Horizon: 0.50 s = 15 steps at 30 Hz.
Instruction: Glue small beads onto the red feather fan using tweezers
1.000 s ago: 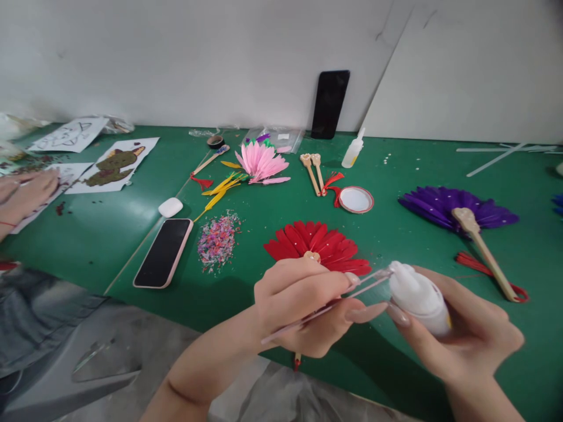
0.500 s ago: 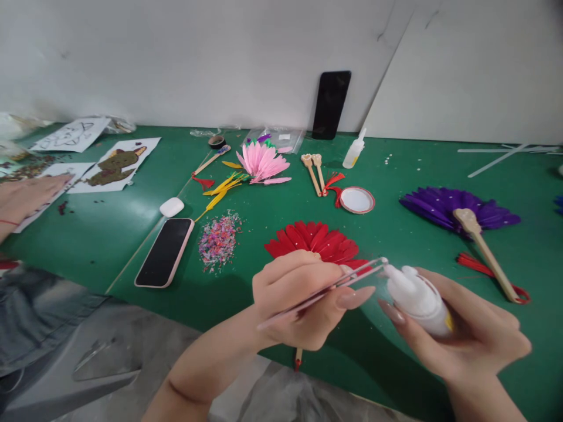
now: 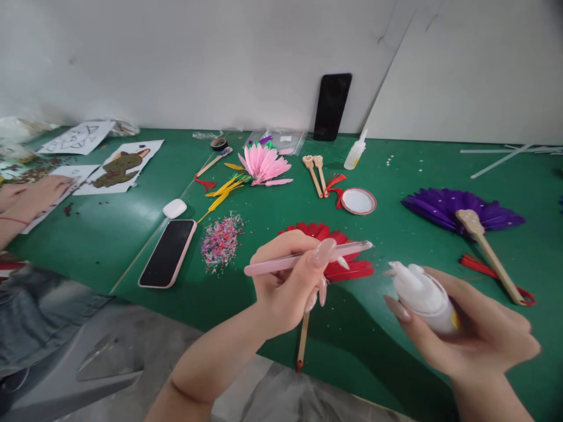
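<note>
Pink tweezers (image 3: 281,264) are pinched in my left hand (image 3: 292,281), which hovers over the red feather fan (image 3: 352,271). A small whitish bit shows at their tip. Below that hand the fan's wooden handle (image 3: 303,337) points toward the table edge. My right hand (image 3: 479,328) is wrapped round a white glue bottle (image 3: 424,296), its nozzle tilted left toward the tweezers, a gap between them. Behind the fan lies a round lid (image 3: 358,201) with a red rim and white inside.
Around lie a purple feather fan (image 3: 461,208), a phone (image 3: 168,253), colourful flakes (image 3: 221,241), pink feathers (image 3: 264,163) and a second glue bottle (image 3: 355,152). A black phone (image 3: 332,106) leans on the wall. Another person's hand (image 3: 37,196) is at far left.
My left hand has drawn the tweezers left, away from the bottle's nozzle, and turned them flatter. More of the fan's handle shows. The right hand still holds the bottle.
</note>
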Motion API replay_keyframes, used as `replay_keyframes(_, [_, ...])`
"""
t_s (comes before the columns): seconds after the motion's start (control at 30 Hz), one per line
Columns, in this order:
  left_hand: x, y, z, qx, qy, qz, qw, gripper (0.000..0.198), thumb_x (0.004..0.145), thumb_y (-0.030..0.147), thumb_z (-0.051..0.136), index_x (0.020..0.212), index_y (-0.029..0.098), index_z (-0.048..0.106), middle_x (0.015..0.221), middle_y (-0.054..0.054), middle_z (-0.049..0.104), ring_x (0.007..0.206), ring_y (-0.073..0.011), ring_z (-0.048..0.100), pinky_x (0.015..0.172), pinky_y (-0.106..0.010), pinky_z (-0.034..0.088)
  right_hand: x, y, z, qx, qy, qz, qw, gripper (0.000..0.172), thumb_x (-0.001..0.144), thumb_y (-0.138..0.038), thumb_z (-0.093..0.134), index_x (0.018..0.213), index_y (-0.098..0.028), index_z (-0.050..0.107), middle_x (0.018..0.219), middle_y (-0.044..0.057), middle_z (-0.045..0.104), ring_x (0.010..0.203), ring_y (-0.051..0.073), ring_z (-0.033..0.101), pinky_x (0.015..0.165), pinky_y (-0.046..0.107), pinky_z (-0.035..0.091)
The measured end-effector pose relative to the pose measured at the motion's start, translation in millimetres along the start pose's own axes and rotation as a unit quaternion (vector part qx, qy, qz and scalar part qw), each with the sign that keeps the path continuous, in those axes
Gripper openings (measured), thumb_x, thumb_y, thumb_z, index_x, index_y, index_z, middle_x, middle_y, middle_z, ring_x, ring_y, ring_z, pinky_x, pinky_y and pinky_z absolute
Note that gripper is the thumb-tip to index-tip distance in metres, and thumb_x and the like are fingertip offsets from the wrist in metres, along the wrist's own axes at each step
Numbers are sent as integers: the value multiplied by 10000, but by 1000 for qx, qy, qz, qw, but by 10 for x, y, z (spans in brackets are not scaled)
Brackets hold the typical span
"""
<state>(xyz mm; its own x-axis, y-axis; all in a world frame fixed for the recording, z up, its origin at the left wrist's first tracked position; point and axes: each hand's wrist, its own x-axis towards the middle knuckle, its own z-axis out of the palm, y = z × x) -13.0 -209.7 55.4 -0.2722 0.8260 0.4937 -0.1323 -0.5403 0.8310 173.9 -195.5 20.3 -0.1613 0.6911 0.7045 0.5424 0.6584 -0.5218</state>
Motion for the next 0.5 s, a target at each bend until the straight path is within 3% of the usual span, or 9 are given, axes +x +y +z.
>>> replay_keyframes(0.17, [-13,12,-5,-21,-21,-26,999,230,912,239,508,712,175,599,458,87,383,297,-3,375,289,-123,302,47,25,-1,-7,13,-43,999,264,695,-289,719,946,-243,651,671,-22,661,448,126,547,433,267,433])
replay_keyframes(0.27, [-1,42,6,27,-45,6,999,286,900,237,528,629,159,574,427,69,416,337,-17,407,318,-147,288,81,21,-8,-8,9,-67,998,286,688,-269,720,960,-226,644,683,-22,672,457,127,570,426,256,442])
replay_keyframes(0.37, [16,59,22,71,-57,58,994,263,885,221,549,633,155,585,422,58,476,375,-29,432,386,-163,341,100,10,-14,-7,11,-71,997,265,705,-269,705,955,-213,634,690,-18,667,467,119,574,443,245,456])
replay_keyframes(0.5, [29,66,41,97,-69,80,990,267,882,195,544,621,153,577,434,51,507,406,-30,461,438,-153,385,119,-12,-9,-3,9,-80,997,257,701,-236,706,941,-198,624,683,-21,654,472,109,566,453,233,457])
